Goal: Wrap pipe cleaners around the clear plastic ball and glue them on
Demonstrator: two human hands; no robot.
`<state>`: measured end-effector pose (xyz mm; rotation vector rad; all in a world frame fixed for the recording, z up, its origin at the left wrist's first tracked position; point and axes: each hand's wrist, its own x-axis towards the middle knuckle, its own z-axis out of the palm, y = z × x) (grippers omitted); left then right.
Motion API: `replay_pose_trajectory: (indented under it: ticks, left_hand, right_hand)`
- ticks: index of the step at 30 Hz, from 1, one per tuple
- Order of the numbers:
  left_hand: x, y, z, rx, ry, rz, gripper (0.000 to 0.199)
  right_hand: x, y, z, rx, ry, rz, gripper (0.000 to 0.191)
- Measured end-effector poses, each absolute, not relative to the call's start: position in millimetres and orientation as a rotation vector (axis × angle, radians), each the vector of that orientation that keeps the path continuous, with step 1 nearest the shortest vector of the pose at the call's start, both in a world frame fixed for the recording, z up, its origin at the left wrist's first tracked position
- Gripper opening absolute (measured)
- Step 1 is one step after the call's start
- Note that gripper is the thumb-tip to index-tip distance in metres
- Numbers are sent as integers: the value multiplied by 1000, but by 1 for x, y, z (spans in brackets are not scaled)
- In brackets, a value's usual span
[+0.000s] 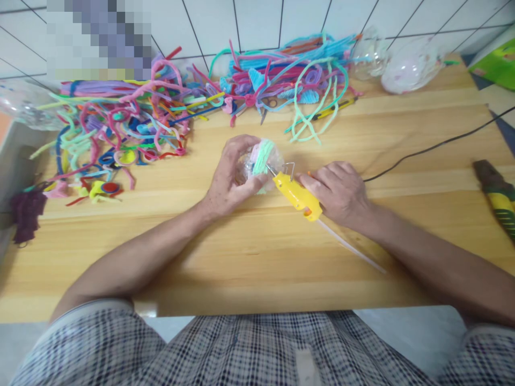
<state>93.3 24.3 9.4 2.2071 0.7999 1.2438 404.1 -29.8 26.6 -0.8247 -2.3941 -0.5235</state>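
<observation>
Across a pale wooden tabletop [241, 279], close handwork near the middle, about halfway between front and far edges. Heaped from the far left corner along the far edge, a tangle of many-coloured fuzzy pipe cleaners [129, 107]; beside it, past the middle of that edge, a straighter bundle of blue, purple and pink lengths [289, 64]. Toward the far right corner, a round clear ball with white patches [408, 67].

At centre, left hand [229, 182] curled around a clear plastic ball with a mint-green fuzzy band [276, 155], thumb and fingers clamped on opposite sides. Just to its right, right hand [341, 193] closed on a yellow plastic glue gun with a metal nozzle [295, 194], aimed at the band. Impossible to tell: nozzle touching or just short.

Apparently done: green strands laid over the ball, with a pale pinkish patch alongside. Probably left: more gluing at the band, perhaps cover for the bare plastic showing beside it. Smallest of all, near the far edge, dark-handled scissors [271, 102], lying unused.
</observation>
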Motion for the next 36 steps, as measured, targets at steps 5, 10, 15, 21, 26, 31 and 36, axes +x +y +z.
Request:
replay_pose_trajectory:
  ticks: [5, 10, 15, 21, 26, 31, 36]
  left_hand:
    - [92, 25, 9, 2231, 785, 1246, 65]
    - [92, 25, 9, 2234, 790, 1225, 66]
    - [92, 25, 9, 2256, 797, 1214, 66]
    - [93, 24, 12, 2240, 800, 1223, 65]
    - [93, 25, 11, 2253, 791, 1224, 65]
    - [93, 25, 10, 2245, 807, 1222, 67]
    - [94, 25, 9, 2224, 798, 1235, 66]
  right_hand:
    - [406, -30, 26, -814, -2358, -421, 41]
    - [407, -29, 22, -901, -2389, -402, 44]
    - [406, -30, 22, -860, -2404, -459, 44]
    - [405, -30, 26, -821, -2414, -508, 35]
    - [405, -30, 29, -781, -2381, -499, 31]
    - [406, -31, 26, -835, -2407, -438, 30]
    - [406, -31, 24, -850, -2440, -441, 27]
